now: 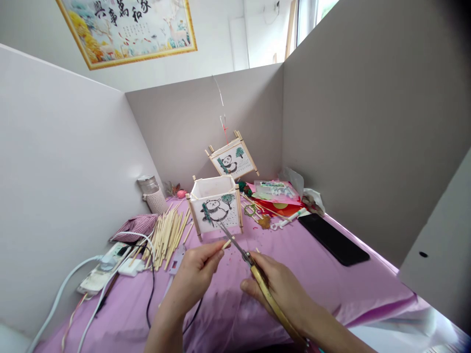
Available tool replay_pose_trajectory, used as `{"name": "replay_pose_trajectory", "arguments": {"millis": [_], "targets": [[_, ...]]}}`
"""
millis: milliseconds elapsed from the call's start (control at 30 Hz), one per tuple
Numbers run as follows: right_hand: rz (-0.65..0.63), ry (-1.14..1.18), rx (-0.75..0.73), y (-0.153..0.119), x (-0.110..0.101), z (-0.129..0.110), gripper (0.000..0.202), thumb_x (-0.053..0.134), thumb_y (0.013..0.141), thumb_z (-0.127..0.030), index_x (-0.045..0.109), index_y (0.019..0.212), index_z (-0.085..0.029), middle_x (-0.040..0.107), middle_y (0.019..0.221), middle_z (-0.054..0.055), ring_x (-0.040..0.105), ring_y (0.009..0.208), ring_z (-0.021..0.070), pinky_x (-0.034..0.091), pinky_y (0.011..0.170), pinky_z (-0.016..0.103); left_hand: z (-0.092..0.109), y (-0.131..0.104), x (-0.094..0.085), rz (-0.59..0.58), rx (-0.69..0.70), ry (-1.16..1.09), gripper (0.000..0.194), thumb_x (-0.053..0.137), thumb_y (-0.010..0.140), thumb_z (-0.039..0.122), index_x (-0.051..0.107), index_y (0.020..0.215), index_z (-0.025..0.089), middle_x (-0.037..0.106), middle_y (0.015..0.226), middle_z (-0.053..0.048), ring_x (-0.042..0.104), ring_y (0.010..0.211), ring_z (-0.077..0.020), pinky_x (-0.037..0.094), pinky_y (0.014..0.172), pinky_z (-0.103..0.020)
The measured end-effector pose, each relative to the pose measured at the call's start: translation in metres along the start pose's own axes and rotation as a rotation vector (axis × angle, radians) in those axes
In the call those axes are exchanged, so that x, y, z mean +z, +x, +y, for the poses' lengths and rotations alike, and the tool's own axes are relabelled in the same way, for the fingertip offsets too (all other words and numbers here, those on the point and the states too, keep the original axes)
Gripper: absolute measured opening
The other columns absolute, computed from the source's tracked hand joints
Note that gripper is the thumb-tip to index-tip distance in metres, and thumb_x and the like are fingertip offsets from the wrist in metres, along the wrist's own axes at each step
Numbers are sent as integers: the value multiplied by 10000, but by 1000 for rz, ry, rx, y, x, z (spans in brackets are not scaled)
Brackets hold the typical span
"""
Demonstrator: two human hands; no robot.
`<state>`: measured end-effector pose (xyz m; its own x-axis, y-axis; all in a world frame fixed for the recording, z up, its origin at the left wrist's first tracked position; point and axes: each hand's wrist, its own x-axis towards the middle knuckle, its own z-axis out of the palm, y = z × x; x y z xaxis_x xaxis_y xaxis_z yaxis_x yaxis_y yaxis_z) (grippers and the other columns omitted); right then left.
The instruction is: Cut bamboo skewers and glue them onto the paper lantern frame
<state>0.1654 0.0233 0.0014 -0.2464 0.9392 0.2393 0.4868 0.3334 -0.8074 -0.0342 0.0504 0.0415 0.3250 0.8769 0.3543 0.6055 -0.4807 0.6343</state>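
My left hand [204, 264] pinches a short pale wooden stick [228, 242] between thumb and fingers. Gold-handled scissors [262, 284] lie in my right hand [275, 284], which is closed round them; their blades point up and left, right beside the stick. Just beyond stands a box-shaped lantern [217, 211] with a wooden stick frame and white panels, the front one showing a panda and a tree. A second panda lantern [233, 159] hangs tilted behind it from a red string and wire.
Many wooden sticks [167, 238], a power strip [101, 274] with cables and a jar [152, 193] are at the left. A black phone [333, 238] and craft materials [277, 193] are at the right. Grey partitions [206, 113] enclose the pink-covered table [287, 250].
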Motion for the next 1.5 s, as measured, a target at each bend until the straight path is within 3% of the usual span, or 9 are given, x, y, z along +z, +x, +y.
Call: {"name": "replay_pose_trajectory", "arguments": {"millis": [167, 300, 500, 700, 867, 1267, 1500], "targets": [[39, 23, -31, 2, 3, 4, 205, 617, 820, -394, 523, 817, -211, 528, 668, -38, 433, 583, 122, 338, 558, 236, 3, 4, -1, 9, 34, 40, 273, 462, 908, 290, 715, 928, 188, 650, 675, 12, 539, 593, -126, 387, 548, -208], [34, 83, -9, 6, 2, 3, 212, 592, 834, -393, 507, 783, -205, 477, 606, -54, 394, 545, 110, 326, 532, 229, 8, 8, 0, 25, 72, 102, 264, 450, 918, 252, 702, 980, 202, 701, 784, -10, 612, 692, -143, 428, 631, -222], [43, 95, -5, 8, 3, 5, 248, 582, 838, -427, 513, 779, -196, 471, 608, -55, 394, 555, 109, 332, 536, 230, 15, 11, 14, 223, 79, 311, 205, 481, 919, 251, 669, 984, 200, 703, 918, -46, 642, 834, -179, 451, 734, -266], [53, 127, 30, 8, 0, 7, 270, 557, 844, -456, 544, 839, -187, 464, 628, -49, 416, 564, 115, 350, 535, 232, 22, 14, 28, 299, 110, 598, 228, 438, 944, 268, 659, 939, 213, 693, 811, -45, 647, 734, -182, 402, 614, -259], [40, 163, 52, 11, -6, 10, 307, 532, 848, -473, 560, 900, -171, 462, 634, -42, 435, 532, 112, 360, 514, 238, 31, 22, 28, 202, 40, 718, 262, 406, 955, 285, 644, 863, 225, 690, 755, -31, 623, 621, -178, 282, 517, -266], [-15, 122, 56, 7, -9, 9, 274, 523, 867, -455, 534, 886, -182, 518, 692, -23, 491, 578, 125, 391, 537, 238, 31, 36, 3, -71, -46, 211, 343, 406, 921, 310, 631, 689, 193, 593, 600, 13, 522, 603, -134, 315, 566, -232], [-22, 98, 54, 12, -8, 12, 264, 504, 878, -439, 543, 895, -179, 540, 691, -17, 483, 578, 126, 381, 544, 242, 29, 39, 2, -100, -80, 207, 348, 404, 907, 323, 631, 682, 187, 606, 614, 3, 535, 630, -146, 327, 587, -239]]}}
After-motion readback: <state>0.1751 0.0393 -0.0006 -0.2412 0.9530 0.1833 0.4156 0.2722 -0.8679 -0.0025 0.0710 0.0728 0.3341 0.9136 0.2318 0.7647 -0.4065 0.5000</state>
